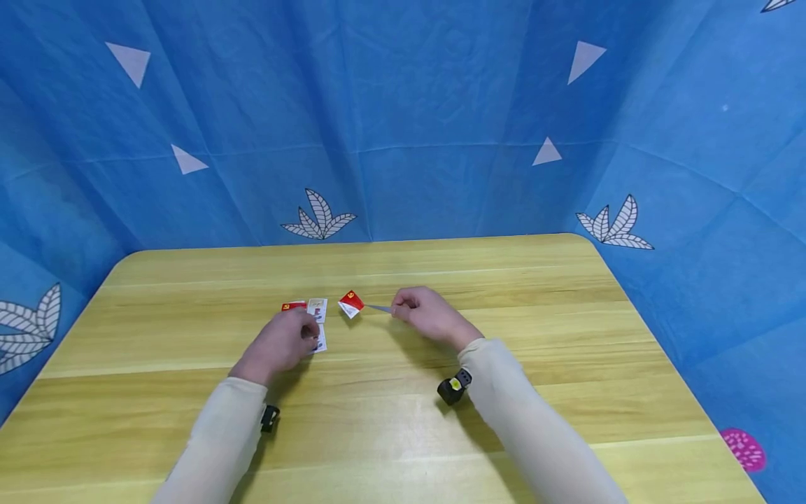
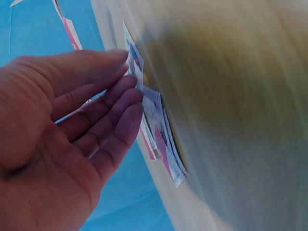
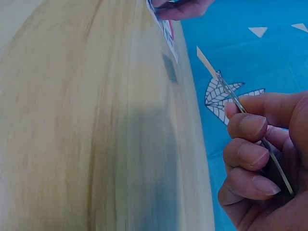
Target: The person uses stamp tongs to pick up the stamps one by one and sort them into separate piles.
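My right hand (image 1: 431,315) holds slim metal tweezers (image 3: 276,161) above the table. At the tweezers' tips is a small red-and-white stamp (image 1: 351,303) with a yellow emblem, raised off the wood; the right wrist view shows the stamp (image 3: 206,61) nearly edge-on. My left hand (image 1: 286,339) hovers at a group of stamps on the table, thumb close to the loosely bent fingers. Among them are a red stamp (image 1: 293,306) and pale stamps (image 1: 317,309), partly covered by that hand. In the left wrist view, several overlapping stamps (image 2: 161,130) lie just beyond the fingertips; whether these touch them is unclear.
The wooden table (image 1: 535,301) has rounded far corners. Blue cloth (image 1: 409,105) with white triangles and leaf prints hangs behind it and at both sides. A small black wrist camera (image 1: 450,390) sits on the right wrist, another (image 1: 269,418) on the left.
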### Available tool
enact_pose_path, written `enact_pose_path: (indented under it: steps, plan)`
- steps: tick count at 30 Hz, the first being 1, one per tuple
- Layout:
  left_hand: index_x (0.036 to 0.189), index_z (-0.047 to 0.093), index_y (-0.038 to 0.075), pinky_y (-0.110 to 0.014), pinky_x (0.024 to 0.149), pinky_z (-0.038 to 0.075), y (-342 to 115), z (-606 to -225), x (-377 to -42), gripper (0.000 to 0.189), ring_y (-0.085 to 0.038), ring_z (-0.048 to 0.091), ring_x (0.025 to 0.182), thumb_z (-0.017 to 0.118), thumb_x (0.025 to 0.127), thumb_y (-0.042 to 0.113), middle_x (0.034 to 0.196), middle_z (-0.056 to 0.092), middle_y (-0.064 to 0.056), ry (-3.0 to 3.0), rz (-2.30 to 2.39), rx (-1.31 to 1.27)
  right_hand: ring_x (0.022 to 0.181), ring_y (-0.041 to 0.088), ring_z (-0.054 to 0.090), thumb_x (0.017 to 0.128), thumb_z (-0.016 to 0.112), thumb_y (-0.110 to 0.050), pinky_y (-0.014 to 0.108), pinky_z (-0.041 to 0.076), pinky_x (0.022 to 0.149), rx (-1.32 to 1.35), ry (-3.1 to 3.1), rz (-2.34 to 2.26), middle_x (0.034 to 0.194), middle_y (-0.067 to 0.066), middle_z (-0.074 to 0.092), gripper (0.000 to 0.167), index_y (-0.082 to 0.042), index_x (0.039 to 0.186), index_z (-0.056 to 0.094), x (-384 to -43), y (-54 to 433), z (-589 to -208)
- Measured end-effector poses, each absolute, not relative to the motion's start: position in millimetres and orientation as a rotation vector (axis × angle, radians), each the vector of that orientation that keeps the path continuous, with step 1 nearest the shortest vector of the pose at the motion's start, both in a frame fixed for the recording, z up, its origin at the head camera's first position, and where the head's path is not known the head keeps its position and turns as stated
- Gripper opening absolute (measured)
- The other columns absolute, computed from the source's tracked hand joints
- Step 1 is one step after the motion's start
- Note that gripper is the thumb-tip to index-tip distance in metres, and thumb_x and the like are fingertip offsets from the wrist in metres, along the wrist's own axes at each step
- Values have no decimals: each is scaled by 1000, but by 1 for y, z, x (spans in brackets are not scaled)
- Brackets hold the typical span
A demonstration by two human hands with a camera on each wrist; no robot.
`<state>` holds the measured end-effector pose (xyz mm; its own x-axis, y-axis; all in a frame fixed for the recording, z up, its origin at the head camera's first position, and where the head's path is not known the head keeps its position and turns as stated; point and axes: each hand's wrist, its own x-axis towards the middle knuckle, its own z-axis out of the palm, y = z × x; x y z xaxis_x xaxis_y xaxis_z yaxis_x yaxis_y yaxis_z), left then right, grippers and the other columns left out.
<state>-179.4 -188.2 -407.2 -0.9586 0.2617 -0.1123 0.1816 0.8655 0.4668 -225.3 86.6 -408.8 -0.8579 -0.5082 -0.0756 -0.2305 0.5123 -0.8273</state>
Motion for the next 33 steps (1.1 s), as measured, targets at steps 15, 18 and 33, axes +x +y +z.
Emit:
enact_pose_path:
  steps: [15,18,33]
  plan:
    - [94,69,2,-42,82,50,-182,-405,-179,10,-25,54,85,72,85,-2,94,59,-9,2842,666,309,68,18,44,100,56,-16,32,38,63,-568,2480,-1283,78,4,55,18,-2,99,68,-225,97,-403]
    - [92,69,2,-41,81,49,-184,-406,-179,9,-25,54,84,72,85,-2,93,60,-8,2856,662,307,68,18,45,99,56,-17,32,39,64,-576,2505,-1274,78,6,57,18,-2,98,68,-227,98,-403]
    - [94,70,2,-42,83,49,-187,-405,-180,10,-25,55,86,73,85,0,97,61,-9,2834,708,291,62,17,44,99,55,-16,32,37,60,-498,2502,-1298,79,17,60,20,0,99,67,-230,114,-403]
